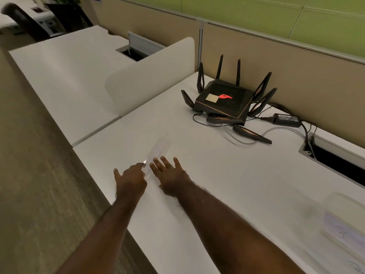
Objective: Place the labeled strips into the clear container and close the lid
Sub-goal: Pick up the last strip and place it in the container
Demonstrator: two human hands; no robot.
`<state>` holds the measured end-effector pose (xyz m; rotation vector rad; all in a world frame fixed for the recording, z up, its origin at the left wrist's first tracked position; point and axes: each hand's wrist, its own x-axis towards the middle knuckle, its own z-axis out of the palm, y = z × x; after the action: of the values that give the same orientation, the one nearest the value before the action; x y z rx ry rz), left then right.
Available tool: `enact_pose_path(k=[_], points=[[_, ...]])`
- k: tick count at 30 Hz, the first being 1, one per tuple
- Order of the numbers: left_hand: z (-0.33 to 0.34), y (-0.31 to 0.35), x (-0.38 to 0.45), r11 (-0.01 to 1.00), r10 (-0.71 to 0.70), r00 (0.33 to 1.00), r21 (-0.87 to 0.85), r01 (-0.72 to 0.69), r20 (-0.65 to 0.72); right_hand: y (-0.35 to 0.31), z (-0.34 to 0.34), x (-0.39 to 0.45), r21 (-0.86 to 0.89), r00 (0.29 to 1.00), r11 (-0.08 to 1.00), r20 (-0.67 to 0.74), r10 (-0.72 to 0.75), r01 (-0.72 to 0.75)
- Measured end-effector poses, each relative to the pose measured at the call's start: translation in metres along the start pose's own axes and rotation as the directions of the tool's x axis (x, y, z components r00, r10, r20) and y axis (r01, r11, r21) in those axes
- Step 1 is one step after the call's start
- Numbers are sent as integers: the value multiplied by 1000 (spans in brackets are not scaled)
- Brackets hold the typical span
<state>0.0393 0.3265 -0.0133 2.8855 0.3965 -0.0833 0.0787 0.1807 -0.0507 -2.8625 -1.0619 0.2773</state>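
Note:
A long, narrow clear container (160, 148) lies on the white desk (217, 175), running away from me; it is blurred and hard to make out. My left hand (130, 179) is at its near end, fingers curled against the clear plastic. My right hand (167, 173) rests just to the right of that end, fingers spread flat on the desk. Pale strips with handwriting (341, 230) lie blurred at the desk's right edge, far from both hands.
A black router (225, 99) with several antennas stands at the back, with cables and a power brick (286, 119) beside it. A cable slot (335, 161) opens at the right. A white divider panel (150, 76) separates the neighbouring desk. The desk's front edge drops to carpet on the left.

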Motion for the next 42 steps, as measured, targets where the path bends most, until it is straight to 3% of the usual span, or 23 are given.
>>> enact_pose_path(k=[3,7,11,16,22,26,31,37,42], points=[[-11,10,-5,974,-7,1000,-228,9,12,15,-3,-15,5,997,999,-58,42,-41],[-32,31,-21,805,53,981,-589,69,188,54,-14,-55,36,980,994,-168,106,-102],[-52,59,-37,655,207,909,-742,146,361,100,-29,-113,60,954,978,-216,206,-197],[-61,108,-42,652,411,778,-749,114,476,145,-55,-193,124,924,947,-212,318,-297],[-55,186,-52,643,511,770,-765,-48,381,184,-88,-298,125,873,896,-205,443,-426],[-46,241,-66,671,643,677,-689,-273,358,198,-101,-363,251,785,793,-158,599,-555],[-28,306,-88,592,773,593,-594,-545,225,207,-109,-440,362,659,634,-68,749,-683],[1,372,-117,503,863,459,-453,-736,213,221,-101,-512,523,531,455,-6,847,-720],[24,408,-141,427,903,399,-227,-875,159,230,-80,-547,477,461,387,44,886,-789]])
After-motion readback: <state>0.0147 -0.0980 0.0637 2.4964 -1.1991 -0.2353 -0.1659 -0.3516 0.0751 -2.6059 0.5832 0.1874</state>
